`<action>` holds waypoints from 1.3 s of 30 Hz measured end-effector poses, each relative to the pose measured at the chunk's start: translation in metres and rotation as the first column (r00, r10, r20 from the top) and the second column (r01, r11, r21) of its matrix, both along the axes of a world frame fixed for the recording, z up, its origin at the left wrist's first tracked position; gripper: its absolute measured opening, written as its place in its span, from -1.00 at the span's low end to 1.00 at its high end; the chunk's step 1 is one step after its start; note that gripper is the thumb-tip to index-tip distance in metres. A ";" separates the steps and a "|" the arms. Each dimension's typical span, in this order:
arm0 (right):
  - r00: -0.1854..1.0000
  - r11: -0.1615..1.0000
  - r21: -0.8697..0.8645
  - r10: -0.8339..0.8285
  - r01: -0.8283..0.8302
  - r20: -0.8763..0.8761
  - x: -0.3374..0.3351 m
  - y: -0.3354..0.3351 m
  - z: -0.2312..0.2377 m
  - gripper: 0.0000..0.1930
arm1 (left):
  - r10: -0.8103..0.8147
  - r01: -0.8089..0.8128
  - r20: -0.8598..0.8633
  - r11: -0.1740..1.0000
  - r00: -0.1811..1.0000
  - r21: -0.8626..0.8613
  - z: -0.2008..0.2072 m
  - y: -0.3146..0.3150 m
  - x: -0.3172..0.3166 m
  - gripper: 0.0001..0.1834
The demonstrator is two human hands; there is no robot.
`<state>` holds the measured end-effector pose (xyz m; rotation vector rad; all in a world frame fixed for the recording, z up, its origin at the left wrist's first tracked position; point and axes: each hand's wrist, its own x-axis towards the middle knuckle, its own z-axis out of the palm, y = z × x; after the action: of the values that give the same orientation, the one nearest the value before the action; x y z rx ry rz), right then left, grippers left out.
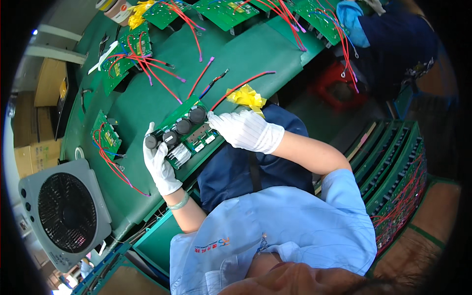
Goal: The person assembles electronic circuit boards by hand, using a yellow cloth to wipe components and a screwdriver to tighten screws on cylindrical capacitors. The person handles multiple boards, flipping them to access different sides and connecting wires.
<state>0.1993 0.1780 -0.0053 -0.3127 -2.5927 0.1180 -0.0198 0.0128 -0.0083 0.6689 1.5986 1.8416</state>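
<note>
I hold a green circuit board [189, 135] with three black round capacitors and a finned metal part over the edge of the green bench [147, 98]. My left hand [160, 164], in a white glove, grips the board's near-left end. My right hand [243, 129], also gloved in white, pinches the board's right edge. Red and purple wires [236, 88] run from the board across the bench, with a yellow tape tag [247, 97] just above my right hand.
Other green boards with red wires lie on the bench at left [105, 135], upper left [125, 59] and along the top [223, 12]. A grey box fan [66, 211] stands lower left. Racks of boards [398, 182] fill the right. Another person's blue-gloved hand [351, 19] is at top right.
</note>
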 end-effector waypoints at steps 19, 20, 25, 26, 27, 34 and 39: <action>0.987 0.995 -0.059 0.077 -0.085 -0.138 -0.004 0.009 -0.022 -0.57 | -0.011 0.007 -0.074 0.998 0.997 -0.055 0.003 -0.002 -0.001 -0.27; 0.989 0.993 -0.080 0.081 -0.091 -0.124 -0.003 0.009 -0.022 -0.59 | -0.008 0.003 -0.078 0.998 0.997 -0.063 0.002 -0.003 -0.002 -0.28; 0.993 0.997 -0.071 0.010 -0.019 -0.119 -0.004 0.004 -0.017 -0.64 | 0.007 -0.015 -0.113 0.998 0.994 -0.067 0.005 0.000 0.001 -0.29; 0.996 0.997 -0.073 -0.015 0.008 -0.084 0.000 0.004 -0.012 -0.65 | -0.008 0.002 -0.088 0.998 0.996 -0.067 0.004 -0.001 0.000 -0.29; 0.998 0.997 -0.074 -0.032 0.028 -0.057 0.000 0.003 -0.007 -0.66 | 0.013 -0.016 -0.040 0.997 0.999 -0.071 0.008 0.002 0.004 -0.28; 0.997 0.994 -0.109 -0.041 0.033 -0.071 0.005 0.005 0.008 -0.65 | 0.018 -0.018 0.010 0.999 1.000 -0.029 0.007 0.004 0.002 -0.14; 0.999 0.992 -0.126 -0.029 0.024 -0.039 0.002 0.007 0.009 -0.66 | 0.027 -0.027 0.058 1.000 0.998 -0.010 0.018 0.009 0.011 -0.10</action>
<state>0.2009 0.1847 0.0035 -0.3857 -2.5445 0.2767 -0.0087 0.0221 0.0101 0.5869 1.5842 1.8553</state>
